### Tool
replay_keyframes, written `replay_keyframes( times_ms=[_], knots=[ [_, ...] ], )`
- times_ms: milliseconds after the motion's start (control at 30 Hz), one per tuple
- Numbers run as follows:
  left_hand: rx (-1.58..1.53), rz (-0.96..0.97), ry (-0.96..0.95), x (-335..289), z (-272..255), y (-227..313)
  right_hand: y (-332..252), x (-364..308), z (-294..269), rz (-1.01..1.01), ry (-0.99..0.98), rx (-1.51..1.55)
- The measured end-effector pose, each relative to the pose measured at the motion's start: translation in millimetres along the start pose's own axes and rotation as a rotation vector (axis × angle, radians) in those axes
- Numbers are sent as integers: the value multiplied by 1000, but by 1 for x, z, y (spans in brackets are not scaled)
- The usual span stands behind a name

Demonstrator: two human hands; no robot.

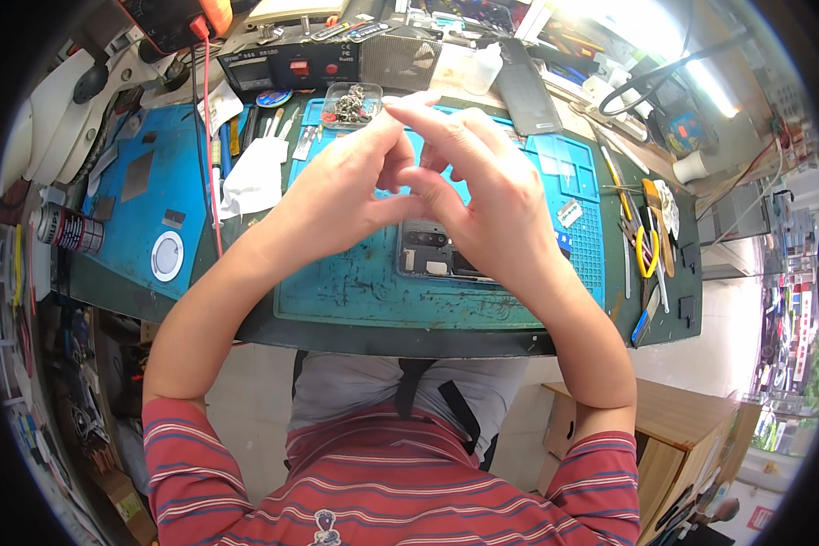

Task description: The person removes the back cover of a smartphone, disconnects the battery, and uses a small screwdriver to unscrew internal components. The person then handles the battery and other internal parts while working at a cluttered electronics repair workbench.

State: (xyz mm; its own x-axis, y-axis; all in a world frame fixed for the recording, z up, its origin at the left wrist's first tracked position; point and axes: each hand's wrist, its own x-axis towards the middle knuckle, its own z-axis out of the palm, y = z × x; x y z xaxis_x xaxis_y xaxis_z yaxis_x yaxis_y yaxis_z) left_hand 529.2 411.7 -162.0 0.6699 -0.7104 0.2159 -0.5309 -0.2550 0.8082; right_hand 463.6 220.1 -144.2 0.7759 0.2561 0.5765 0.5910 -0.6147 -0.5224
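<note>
Over the blue work mat (355,296), my left hand (341,187) and my right hand (496,187) are raised close together. Their fingers curl inward and the fingertips and thumbs meet or overlap. Whatever lies between the fingers is hidden or too small to make out. Below my right hand lies an opened phone (425,238), its camera end and inner parts showing and the rest covered by that hand. To the right of the phone is a small silver blade-like piece (569,214).
A clear box of small metal parts (352,102) stands behind my left hand. A dark flat panel (528,91) and a white bottle (483,70) are at the back. Yellow-handled pliers (647,250) lie right, a spray can (66,227) left. A red cable (211,155) crosses the left side.
</note>
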Motion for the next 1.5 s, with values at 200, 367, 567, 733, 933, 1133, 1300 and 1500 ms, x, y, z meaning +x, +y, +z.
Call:
replay_keyframes(
  times_ms=[200, 367, 567, 733, 933, 1133, 1300, 1500],
  knots=[
    [-89, 68, -45, -2, -3, -5, -1, -1, 1, 1, 13, 54],
    [21, 162, 4, -1, 4, -4, 2, -1, 2, 67, -2, 100],
    [89, 7, -51, 1, -2, -2, 0, 0, 0, -8, 0, -10],
    [-90, 149, 27, -3, 6, -4, -1, -2, 0, 108, -31, 138],
    [46, -37, -62, 0, -2, 4, 2, -1, 3, -25, 14, -48],
    [-166, 128, 2, -3, 3, -9, 4, -3, 7, -11, 37, 114],
    [41, 22, -91, -2, -5, -2, 2, -5, 1, 24, -8, -39],
    [68, 33, -96, -4, -4, -4, 5, -4, -2, 36, 109, 169]
  ],
)
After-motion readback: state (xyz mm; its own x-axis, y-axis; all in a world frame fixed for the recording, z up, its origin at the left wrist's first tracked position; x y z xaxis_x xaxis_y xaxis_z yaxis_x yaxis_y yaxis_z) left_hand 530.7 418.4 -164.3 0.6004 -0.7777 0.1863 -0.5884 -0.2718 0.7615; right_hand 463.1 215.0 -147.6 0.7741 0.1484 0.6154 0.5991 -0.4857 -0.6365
